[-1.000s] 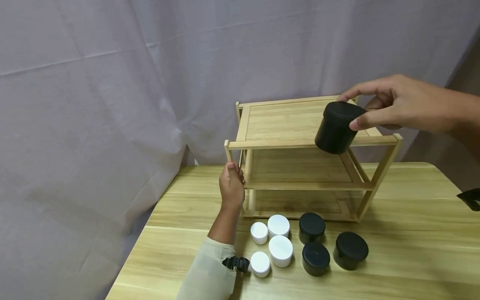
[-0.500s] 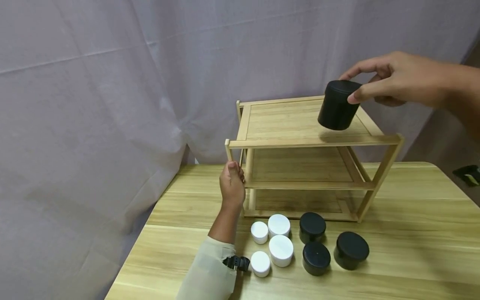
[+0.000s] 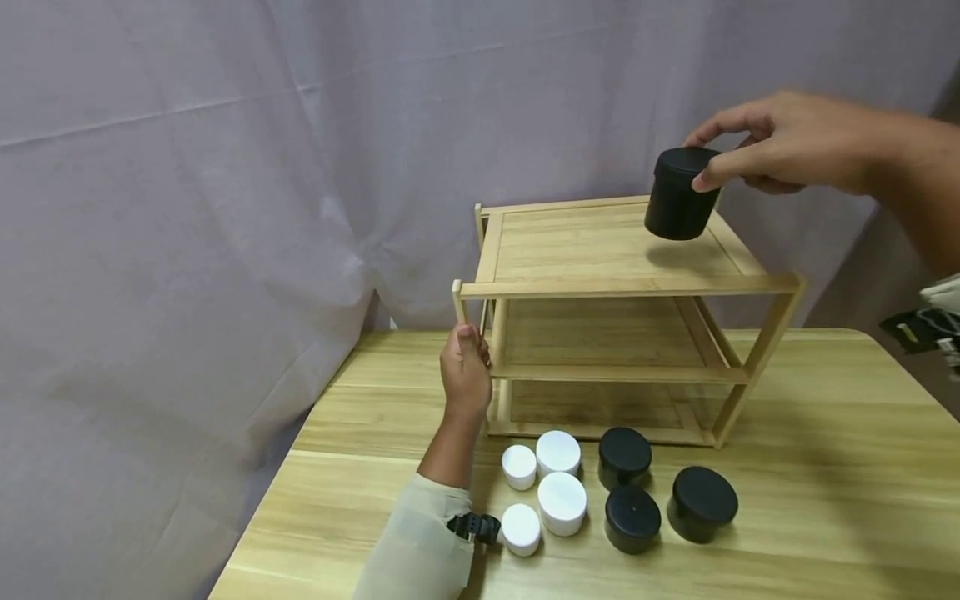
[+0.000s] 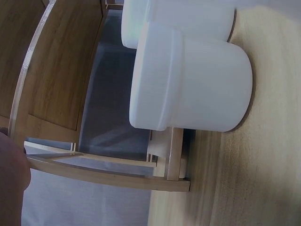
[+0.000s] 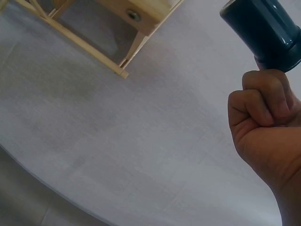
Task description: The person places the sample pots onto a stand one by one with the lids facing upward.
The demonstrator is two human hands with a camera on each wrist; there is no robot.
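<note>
My right hand pinches a black lidded jar near its lid, between thumb and fingers. The jar hangs over the right part of the top board of a three-tier wooden shelf, its shadow falling on the board below. In the right wrist view the same jar looks dark blue-green, and the other fingers of that hand are curled under. My left hand grips the shelf's front left post. In the left wrist view part of that hand shows at the edge, beside the wooden frame.
Several white lidded jars stand on the wooden table before the shelf. To their right are three black jars. A grey curtain hangs behind and along the left side of the table.
My right hand has lifted the black jar from in front of the shelf's top edge to higher and farther back, over the top board. My left hand has stayed on the post.
</note>
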